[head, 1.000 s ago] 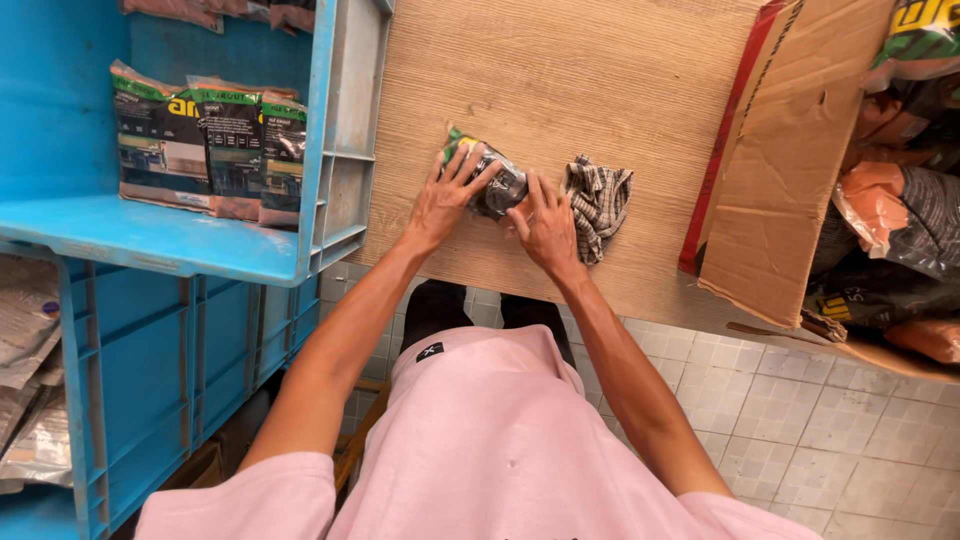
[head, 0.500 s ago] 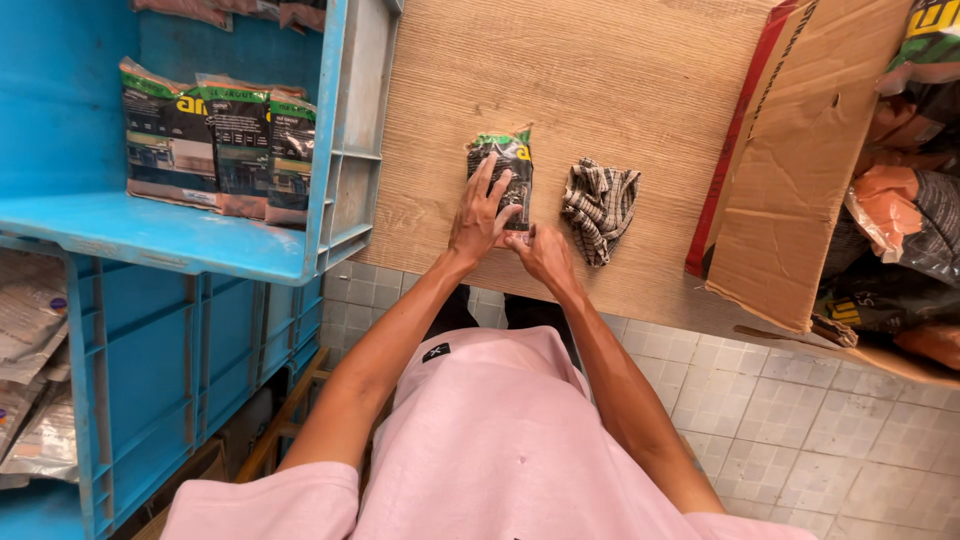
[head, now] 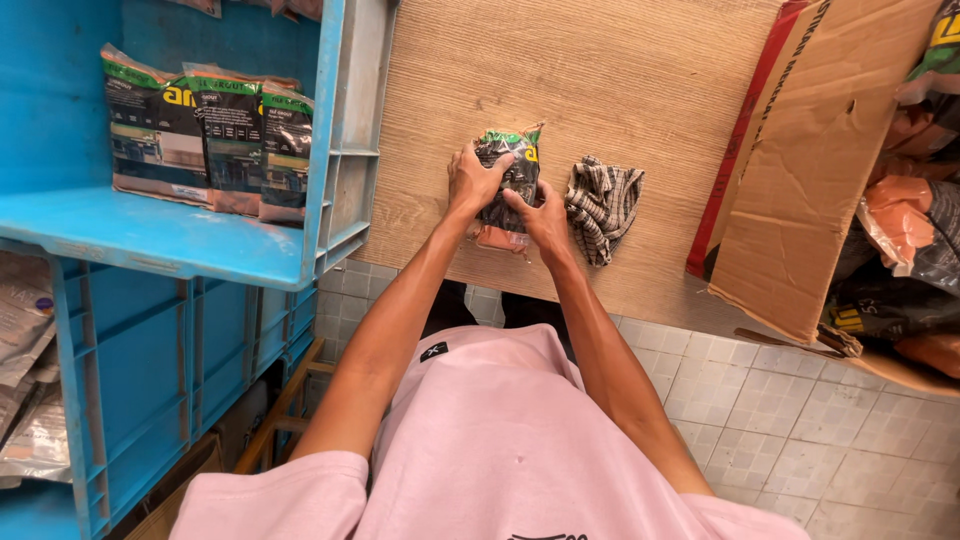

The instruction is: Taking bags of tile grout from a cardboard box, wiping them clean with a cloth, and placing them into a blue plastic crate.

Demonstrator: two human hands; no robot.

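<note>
Head view: hands [head: 510,200] cover packet [head: 508,170] middle, contents unclear.

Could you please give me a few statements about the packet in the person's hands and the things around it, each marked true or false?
1. Both hands, the left hand and the right hand, hold the dark packet. True.
2. The striped cloth lies left of the packet. False: it lies to its right on the wooden table.
3. More packets stand in the blue crate. True.
4. The cardboard box sits inside the blue crate. False: it stands open at the table's right side.
5. The striped cloth covers the packet. False: it lies beside it.
</note>
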